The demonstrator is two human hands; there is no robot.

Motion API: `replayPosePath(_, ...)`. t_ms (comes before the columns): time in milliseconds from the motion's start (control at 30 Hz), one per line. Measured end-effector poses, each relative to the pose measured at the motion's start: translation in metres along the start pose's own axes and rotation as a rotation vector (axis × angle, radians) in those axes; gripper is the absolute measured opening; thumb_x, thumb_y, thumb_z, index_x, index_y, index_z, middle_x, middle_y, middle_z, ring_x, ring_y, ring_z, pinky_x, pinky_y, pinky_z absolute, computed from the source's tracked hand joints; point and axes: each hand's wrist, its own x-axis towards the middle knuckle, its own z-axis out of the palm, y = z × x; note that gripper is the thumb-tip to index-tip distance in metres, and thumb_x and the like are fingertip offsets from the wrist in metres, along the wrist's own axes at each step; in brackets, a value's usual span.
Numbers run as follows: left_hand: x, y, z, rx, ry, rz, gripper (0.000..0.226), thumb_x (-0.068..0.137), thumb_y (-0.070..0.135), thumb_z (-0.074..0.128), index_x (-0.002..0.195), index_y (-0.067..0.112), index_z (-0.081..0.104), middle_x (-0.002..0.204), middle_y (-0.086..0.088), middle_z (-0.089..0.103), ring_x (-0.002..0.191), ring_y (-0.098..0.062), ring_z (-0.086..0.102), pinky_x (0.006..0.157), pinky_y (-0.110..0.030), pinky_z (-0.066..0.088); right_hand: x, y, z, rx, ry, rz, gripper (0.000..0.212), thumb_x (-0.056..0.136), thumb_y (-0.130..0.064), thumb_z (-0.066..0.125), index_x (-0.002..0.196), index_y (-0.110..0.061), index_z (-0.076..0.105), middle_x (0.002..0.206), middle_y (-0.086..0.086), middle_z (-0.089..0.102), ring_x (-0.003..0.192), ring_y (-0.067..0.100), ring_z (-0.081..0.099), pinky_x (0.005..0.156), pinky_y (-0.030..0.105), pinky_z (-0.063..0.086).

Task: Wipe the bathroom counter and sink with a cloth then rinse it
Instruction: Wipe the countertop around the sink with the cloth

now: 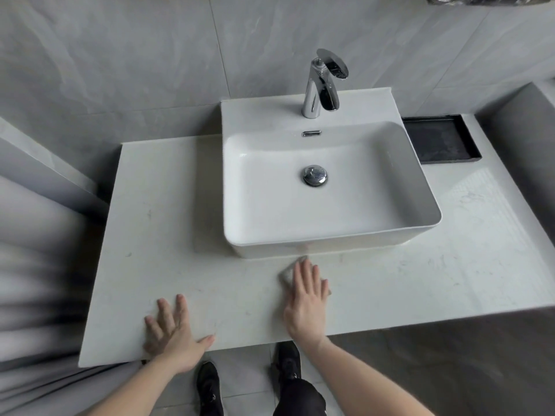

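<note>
**Cloth flat under the right hand, front strip of the bench**

Nearest the front edge, the left hand lay flat and empty on the bench, fingers spread, bracing. Just beyond it and to the right, the right hand pressed palm-down on the cloth, fingers extended rather than curled around it. Only a pale corner and edges of the cloth showed past the fingers, so its long axis could not be told for sure; what showed seemed to run along the hand, pointing toward the sink, which stood just beyond the fingertips.

To do this wiping step well, the palm should probably keep even pressure and move in overlapping strokes along the bench, working close to the base of the sink where grime may collect. The faint marks on the right side of the bench would likely need passes too.

Farther back, the drain sat in the basin, the faucet stood behind, and a black tray rested beside the sink.
</note>
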Motion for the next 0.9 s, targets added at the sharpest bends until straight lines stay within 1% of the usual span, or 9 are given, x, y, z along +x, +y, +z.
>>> replayPosePath(133,0.001,-0.001,0.001,0.002,0.057,0.019,0.124,0.077,0.078,0.057,0.152,0.033,-0.031,0.157,-0.006,-0.043,0.149,-0.046,-0.019,0.120,-0.060,0.015,-0.023,-0.059,0.030,0.041,-0.118,-0.219,0.091,0.079,-0.004,0.039,0.165,-0.021,0.015,0.173,-0.004,-0.005,0.159,0.026,-0.012,0.128,0.051,-0.004)
replayPosePath(233,0.001,-0.010,0.001,0.033,0.134,0.073,0.122,0.075,0.081,0.054,0.155,0.032,-0.023,0.164,-0.008,-0.029,0.149,-0.046,-0.005,0.119,-0.057,0.024,-0.026,-0.060,0.028,0.114,-0.110,-0.233,0.088,0.077,0.001,0.039,0.162,-0.020,0.028,0.172,-0.006,0.010,0.160,0.022,0.000,0.129,0.043,0.000)
replayPosePath(333,0.003,-0.031,-0.007,0.102,0.194,0.202,0.105,0.084,0.075,0.047,0.159,0.031,-0.011,0.166,-0.009,-0.010,0.142,-0.038,0.017,0.112,-0.048,0.037,-0.019,-0.039,0.007,0.279,0.001,-0.090,0.090,0.073,0.011,0.040,0.157,-0.023,0.040,0.167,-0.009,0.031,0.157,0.016,0.021,0.128,0.031,0.015)
replayPosePath(433,0.013,-0.062,-0.025,0.059,0.255,0.311,0.087,0.090,0.070,0.043,0.159,0.031,0.009,0.161,0.000,0.010,0.138,-0.030,0.026,0.110,-0.044,0.037,-0.010,-0.006,-0.025,0.367,0.194,0.131,0.082,0.080,0.018,0.043,0.152,-0.020,0.046,0.160,-0.006,0.044,0.150,0.018,0.038,0.123,0.026,0.026)
replayPosePath(533,0.036,-0.106,-0.041,-0.088,0.304,0.242,0.076,0.092,0.063,0.048,0.156,0.031,0.021,0.159,0.000,0.015,0.141,-0.034,0.025,0.112,-0.048,0.034,0.000,0.030,-0.051,0.279,0.301,0.268,0.072,0.088,0.016,0.043,0.153,-0.014,0.046,0.163,0.001,0.039,0.152,0.023,0.035,0.125,0.039,0.027)
replayPosePath(667,0.070,-0.171,-0.054,-0.239,0.323,0.052,0.068,0.096,0.042,0.056,0.155,0.024,0.028,0.163,-0.012,0.016,0.142,-0.045,0.027,0.116,-0.049,0.029,0.009,0.047,-0.036,0.078,0.224,0.324,0.052,0.102,-0.008,0.037,0.154,-0.011,0.042,0.168,0.007,0.028,0.153,0.036,0.025,0.122,0.052,0.026)
replayPosePath(733,0.081,-0.195,-0.057,-0.305,0.261,0.017,0.068,0.099,0.034,0.052,0.159,0.019,0.023,0.164,-0.015,0.017,0.146,-0.042,0.026,0.118,-0.046,0.027,0.006,0.029,-0.011,-0.052,0.204,0.320,0.056,0.100,-0.015,0.037,0.156,-0.013,0.036,0.169,0.009,0.023,0.151,0.040,0.023,0.117,0.058,0.028)
replayPosePath(833,0.086,-0.210,-0.057,-0.349,0.147,0.067,0.064,0.102,0.025,0.044,0.160,0.021,0.019,0.161,-0.011,0.034,0.144,-0.037,0.035,0.115,-0.042,0.031,-0.007,-0.026,0.028,-0.051,0.158,0.245,0.071,0.097,-0.014,0.043,0.163,-0.021,0.020,0.173,0.005,0.007,0.158,0.035,0.006,0.126,0.056,0.009)
replayPosePath(900,0.082,-0.209,-0.054,-0.379,0.132,0.078,0.061,0.103,0.021,0.042,0.159,0.027,0.022,0.157,-0.008,0.042,0.139,-0.038,0.042,0.110,-0.039,0.035,-0.021,-0.070,0.054,-0.022,0.121,0.134,0.080,0.092,-0.012,0.046,0.164,-0.025,0.015,0.174,0.001,0.001,0.160,0.031,-0.001,0.127,0.054,0.000)
